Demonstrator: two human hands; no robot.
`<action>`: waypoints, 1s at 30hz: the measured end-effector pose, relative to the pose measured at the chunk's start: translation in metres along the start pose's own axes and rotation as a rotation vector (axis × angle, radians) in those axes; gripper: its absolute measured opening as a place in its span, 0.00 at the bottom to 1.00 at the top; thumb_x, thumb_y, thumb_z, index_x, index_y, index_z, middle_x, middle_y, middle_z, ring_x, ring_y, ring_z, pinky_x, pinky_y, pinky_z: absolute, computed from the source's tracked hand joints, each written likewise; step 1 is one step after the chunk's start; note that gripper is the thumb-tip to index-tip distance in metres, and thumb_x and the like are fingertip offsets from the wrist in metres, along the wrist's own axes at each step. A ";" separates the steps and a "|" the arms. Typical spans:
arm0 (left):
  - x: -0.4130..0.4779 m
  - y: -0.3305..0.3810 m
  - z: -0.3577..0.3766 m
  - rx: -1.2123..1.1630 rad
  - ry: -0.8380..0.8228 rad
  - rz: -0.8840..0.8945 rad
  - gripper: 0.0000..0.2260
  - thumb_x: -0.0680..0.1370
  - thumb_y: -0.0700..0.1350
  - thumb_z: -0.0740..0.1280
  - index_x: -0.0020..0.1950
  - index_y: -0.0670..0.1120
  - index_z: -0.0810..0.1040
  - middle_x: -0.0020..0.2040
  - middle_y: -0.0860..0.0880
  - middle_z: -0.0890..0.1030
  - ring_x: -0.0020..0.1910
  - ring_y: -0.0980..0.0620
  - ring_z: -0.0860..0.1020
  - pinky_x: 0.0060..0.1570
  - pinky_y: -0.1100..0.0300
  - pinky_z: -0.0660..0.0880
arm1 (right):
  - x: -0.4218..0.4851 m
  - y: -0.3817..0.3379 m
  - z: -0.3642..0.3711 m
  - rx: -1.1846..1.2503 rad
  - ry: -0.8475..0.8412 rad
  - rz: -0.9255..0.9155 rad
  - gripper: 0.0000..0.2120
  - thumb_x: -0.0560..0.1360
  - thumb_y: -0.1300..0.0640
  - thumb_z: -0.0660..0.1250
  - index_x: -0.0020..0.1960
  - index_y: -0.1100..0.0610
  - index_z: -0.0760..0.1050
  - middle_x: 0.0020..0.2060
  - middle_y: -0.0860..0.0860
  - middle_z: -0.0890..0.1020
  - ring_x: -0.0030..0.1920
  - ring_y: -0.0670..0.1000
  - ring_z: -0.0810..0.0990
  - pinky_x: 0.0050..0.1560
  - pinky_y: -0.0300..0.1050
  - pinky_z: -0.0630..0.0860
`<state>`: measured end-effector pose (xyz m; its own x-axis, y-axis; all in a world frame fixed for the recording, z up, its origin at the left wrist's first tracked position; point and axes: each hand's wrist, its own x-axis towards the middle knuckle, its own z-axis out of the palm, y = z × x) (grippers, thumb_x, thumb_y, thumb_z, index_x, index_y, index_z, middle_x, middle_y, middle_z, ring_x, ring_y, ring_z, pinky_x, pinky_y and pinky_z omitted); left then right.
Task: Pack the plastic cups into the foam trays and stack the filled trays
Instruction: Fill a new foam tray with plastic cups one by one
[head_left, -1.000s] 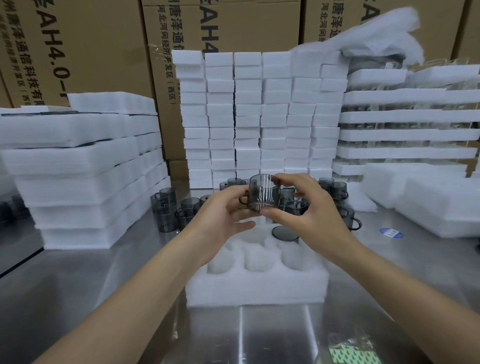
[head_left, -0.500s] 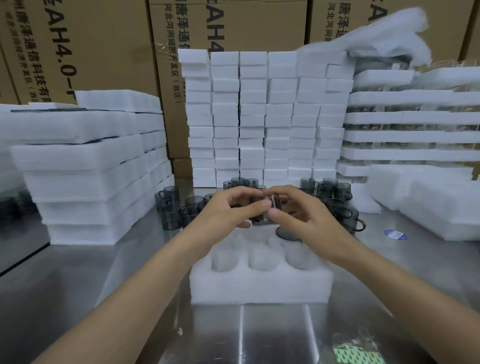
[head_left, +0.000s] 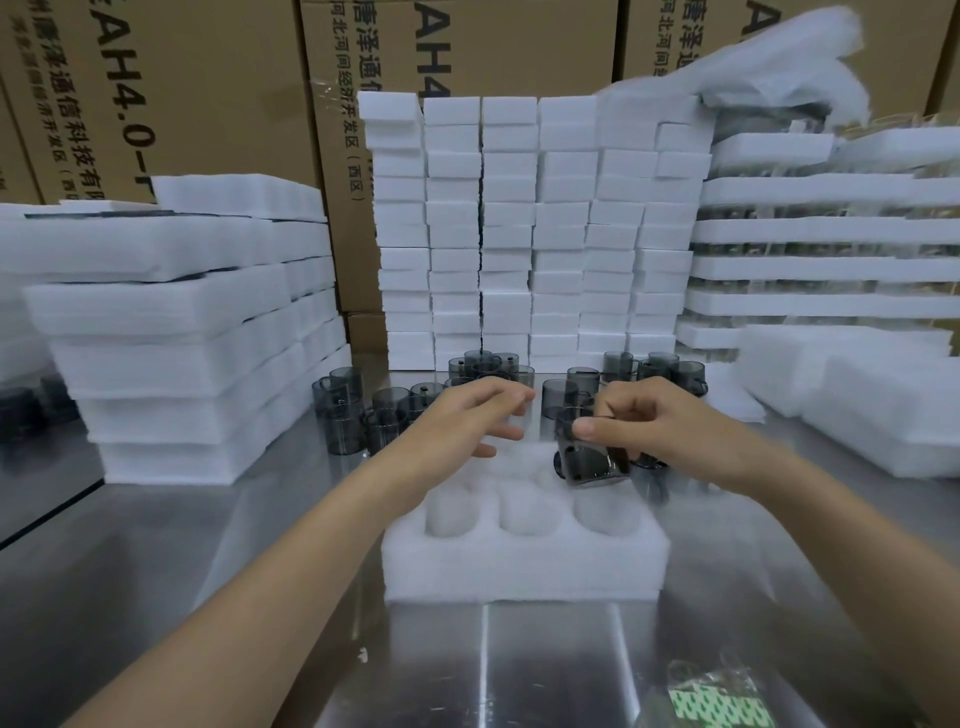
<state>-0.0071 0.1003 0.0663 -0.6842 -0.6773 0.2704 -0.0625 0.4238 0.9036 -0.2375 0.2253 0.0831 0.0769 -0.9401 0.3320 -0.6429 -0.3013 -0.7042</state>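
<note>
Right now the right hand (head_left: 670, 431) pinches a smoky grey translucent plastic cup (head_left: 592, 460) near its rim, with the thumb on the near side and curled fingers on the far side. The cup hangs tilted under that grip. Directly beneath it lies a white rectangular foam tray with round wells (head_left: 519, 566). The cup is over the tray's far right corner, and whether its base already touches the foam cannot be told. Just left of the grip, at about the same height and apart from the cup, the left hand (head_left: 467, 415) hovers over the tray's far left part, its fingers loosely spread and holding nothing. On the person's side of the grip, the tray's near row of three wells shows only white foam. Beyond the grip, a cluster of loose grey cups (head_left: 488, 364) stands upright on the shiny metal table (head_left: 156, 571), spreading to both sides of the hands. Farther beyond rises a wall of small white foam blocks in neat columns (head_left: 519, 234). Well to the left of the grip sits a tall pile of white foam slabs (head_left: 171, 338). Well to the right are layered foam trays with dark cups showing between the layers (head_left: 831, 234). Brown cardboard cartons with printed lettering (head_left: 208, 78) stand behind everything. Near the bottom edge, below and right of the grip, lies a green-and-white patterned packet in clear wrap (head_left: 717, 701).
</note>
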 end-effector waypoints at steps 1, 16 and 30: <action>0.000 0.000 0.000 -0.006 0.006 -0.004 0.12 0.87 0.58 0.62 0.64 0.60 0.83 0.61 0.59 0.84 0.57 0.60 0.85 0.64 0.52 0.79 | -0.001 -0.001 -0.001 -0.021 -0.013 0.005 0.36 0.68 0.26 0.75 0.34 0.59 0.68 0.37 0.63 0.69 0.35 0.61 0.67 0.41 0.51 0.65; 0.000 -0.004 -0.002 0.031 -0.055 -0.017 0.10 0.83 0.58 0.70 0.63 0.63 0.83 0.60 0.64 0.84 0.57 0.58 0.86 0.57 0.56 0.74 | -0.005 -0.001 -0.011 -0.154 -0.255 0.001 0.26 0.61 0.34 0.84 0.30 0.52 0.74 0.40 0.50 0.75 0.41 0.50 0.75 0.42 0.46 0.72; 0.001 -0.003 -0.001 0.046 -0.008 -0.016 0.08 0.85 0.52 0.68 0.63 0.60 0.84 0.61 0.60 0.85 0.55 0.59 0.86 0.56 0.57 0.76 | -0.005 -0.030 0.016 0.041 0.197 -0.143 0.21 0.78 0.34 0.65 0.52 0.52 0.79 0.50 0.54 0.82 0.52 0.60 0.79 0.56 0.62 0.73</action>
<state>-0.0069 0.0976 0.0641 -0.6883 -0.6798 0.2532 -0.1070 0.4404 0.8914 -0.2064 0.2370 0.0929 0.0118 -0.8396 0.5430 -0.6045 -0.4386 -0.6650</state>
